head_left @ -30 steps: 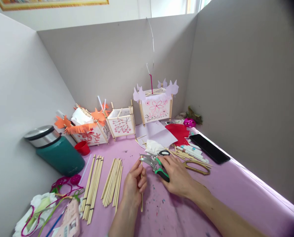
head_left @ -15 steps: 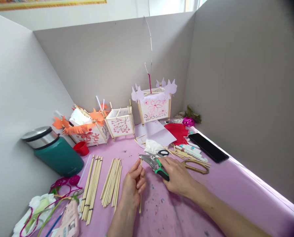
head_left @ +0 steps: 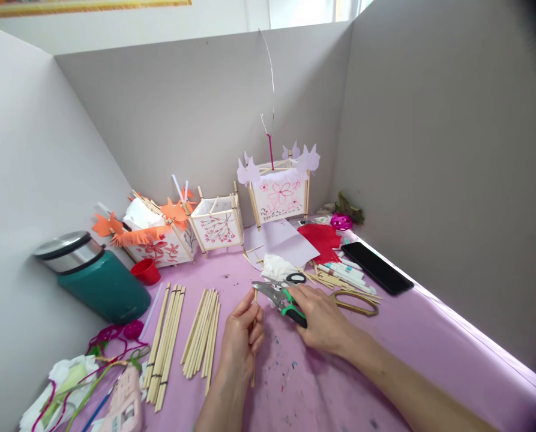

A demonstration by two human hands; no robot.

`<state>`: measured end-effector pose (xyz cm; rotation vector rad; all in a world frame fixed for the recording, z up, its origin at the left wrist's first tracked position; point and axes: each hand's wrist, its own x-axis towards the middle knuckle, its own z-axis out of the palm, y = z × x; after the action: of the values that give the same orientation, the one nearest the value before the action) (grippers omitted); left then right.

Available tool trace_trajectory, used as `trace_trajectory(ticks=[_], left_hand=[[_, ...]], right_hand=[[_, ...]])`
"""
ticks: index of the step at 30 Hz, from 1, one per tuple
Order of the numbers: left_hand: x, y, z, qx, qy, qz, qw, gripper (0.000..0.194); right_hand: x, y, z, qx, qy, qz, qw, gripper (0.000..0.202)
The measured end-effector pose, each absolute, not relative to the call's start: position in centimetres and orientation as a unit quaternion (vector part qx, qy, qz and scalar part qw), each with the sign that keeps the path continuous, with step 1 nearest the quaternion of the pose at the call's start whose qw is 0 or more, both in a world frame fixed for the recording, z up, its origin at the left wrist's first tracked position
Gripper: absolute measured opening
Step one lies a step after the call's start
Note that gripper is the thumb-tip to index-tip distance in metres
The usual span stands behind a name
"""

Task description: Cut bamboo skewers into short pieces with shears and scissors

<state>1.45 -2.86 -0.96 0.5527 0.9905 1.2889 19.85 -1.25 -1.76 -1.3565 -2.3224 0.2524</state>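
Note:
In the middle of the pink cloth, my left hand [head_left: 246, 327] is closed around a thin wooden stick [head_left: 254, 375], which points upward with its tip above the fingers. My right hand [head_left: 315, 312] grips green-and-black handled pruning shears [head_left: 293, 313]. The shears' metal blades reach left to the stick's upper end; whether they touch it is too small to tell. Left of my left hand lie a loose pile of wooden sticks [head_left: 201, 333] and sticks bound with black bands [head_left: 164, 348].
Paper-and-stick lanterns [head_left: 218, 231] stand at the back. A teal bottle [head_left: 103, 285] and red cup [head_left: 146, 272] are on the left. Gold-handled scissors [head_left: 355, 303], markers [head_left: 346, 275], red paper [head_left: 320, 242] and a black phone [head_left: 376, 268] lie right. Yarn and a pink device [head_left: 126, 402] sit front left.
The view has shifted slightly. Both hands keep nearly the same pose, with the stick and the shears held as before.

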Motion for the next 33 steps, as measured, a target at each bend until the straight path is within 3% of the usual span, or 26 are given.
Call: trace_trajectory(ticks=[7,15,24,33], left_hand=[[1.47,-2.73,-0.77,0.254,0.433,0.561,0.658,0.06],[1.07,-2.34,-0.69,0.21,0.382,0.59,0.68,0.049],[0.94,-2.45,-0.6,0.188,0.357,0.576,0.71,0.032],[1.1,-2.57,-0.76,0.203,0.364,0.572,0.707,0.038]], right_hand=[[19.9,-1.38,-1.68,-0.517,-0.827,0.086,0.204,0.025],[19.51,-1.46,-1.47,-0.503,-0.829,0.05,0.239,0.057],[19.48,-1.62,-1.87,-0.496,-0.835,0.075,0.226,0.062],[19.52,-1.54,-1.93,-0.502,-0.83,0.076,0.232,0.063]])
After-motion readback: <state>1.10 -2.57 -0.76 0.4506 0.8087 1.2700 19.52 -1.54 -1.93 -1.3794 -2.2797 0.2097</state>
